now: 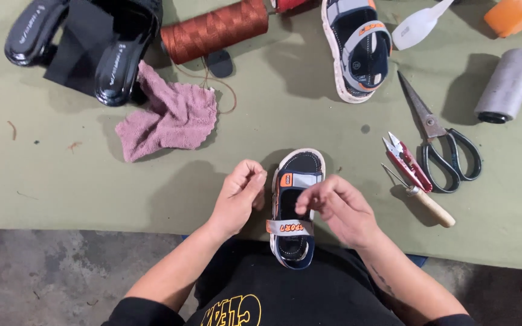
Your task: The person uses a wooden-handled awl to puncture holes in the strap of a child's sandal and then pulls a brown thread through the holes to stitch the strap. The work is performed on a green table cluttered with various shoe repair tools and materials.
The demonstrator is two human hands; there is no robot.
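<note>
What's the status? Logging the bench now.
Left hand pinched shut beside the small navy-and-orange strapped sandal. Right hand on its strap. Red thread snips lie clear.

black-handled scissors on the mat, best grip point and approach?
Probably take the scissors by the black handle loops, coming from the person's right: loops lie at the near right, blades are closed and point away, and the red thread snips crowd the left.

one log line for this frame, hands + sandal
left hand: pinched shut beside sandal | right hand: fingers on sandal strap | scissors, thread snips: right, untouched
</note>
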